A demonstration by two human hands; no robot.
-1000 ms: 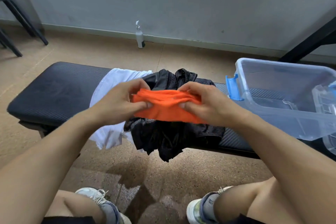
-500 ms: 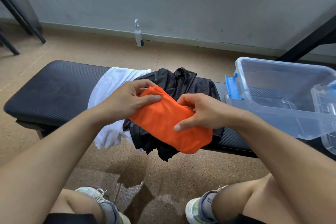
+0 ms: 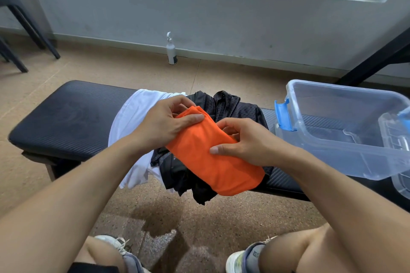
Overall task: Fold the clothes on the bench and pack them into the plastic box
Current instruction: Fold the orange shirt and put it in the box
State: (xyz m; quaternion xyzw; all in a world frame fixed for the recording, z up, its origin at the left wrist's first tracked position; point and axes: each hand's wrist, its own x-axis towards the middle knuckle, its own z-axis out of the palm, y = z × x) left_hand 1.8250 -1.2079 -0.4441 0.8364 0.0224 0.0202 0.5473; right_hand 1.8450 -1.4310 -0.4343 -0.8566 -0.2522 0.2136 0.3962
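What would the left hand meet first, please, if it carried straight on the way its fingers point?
Probably the right hand, which grips the same orange garment just ahead of the left hand; depth is uncertain.

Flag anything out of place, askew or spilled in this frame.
Nothing spilled or damaged. The plastic box sits tilted at the bench's right end, overhanging its near edge. The white garment and black garment hang unfolded off the bench. Both hands hold the orange garment.

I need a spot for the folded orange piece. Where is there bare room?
Bare: the bench left of the white garment, and the plastic box floor. Crowded: mid-bench, where the white and black garment lie heaped.
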